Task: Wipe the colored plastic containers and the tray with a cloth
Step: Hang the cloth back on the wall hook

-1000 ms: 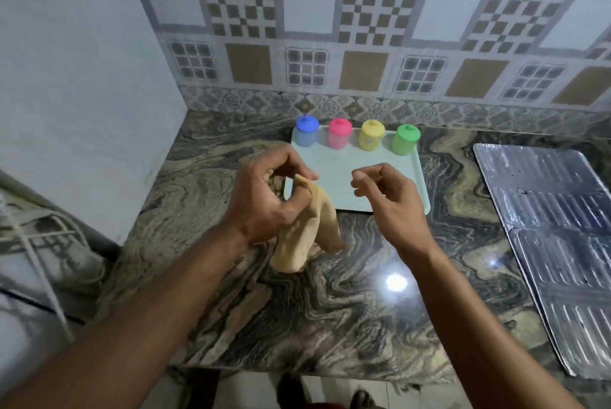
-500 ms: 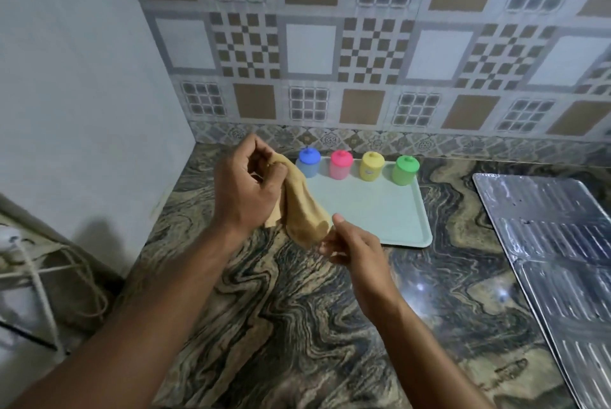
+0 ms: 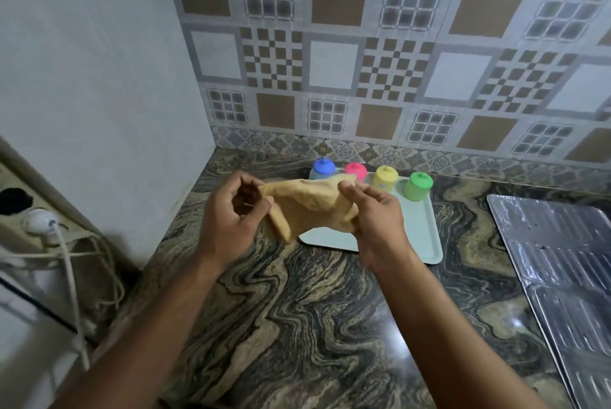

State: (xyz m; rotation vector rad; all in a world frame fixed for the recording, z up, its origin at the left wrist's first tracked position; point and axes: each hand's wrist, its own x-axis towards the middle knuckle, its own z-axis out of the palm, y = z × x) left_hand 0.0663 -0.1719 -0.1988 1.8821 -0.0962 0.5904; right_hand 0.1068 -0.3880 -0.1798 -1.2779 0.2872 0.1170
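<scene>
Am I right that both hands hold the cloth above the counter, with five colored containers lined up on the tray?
Not quite: the head view shows four containers, not five. Both the left hand and right hand do hold the cloth above the counter, by the tray.

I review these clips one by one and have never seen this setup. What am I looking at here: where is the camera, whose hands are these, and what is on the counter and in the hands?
There is no machine: a person wears a wide-angle camera on the head, looking forward and down at their own bare hands. The left hand and the right hand each grip an end of a tan cloth, spread between them above the marble counter. Behind it lies a pale green tray carrying four small containers in a row: blue, pink, yellow and green. A ribbed metal sheet lies at the right. Nothing is being wiped yet.
</scene>
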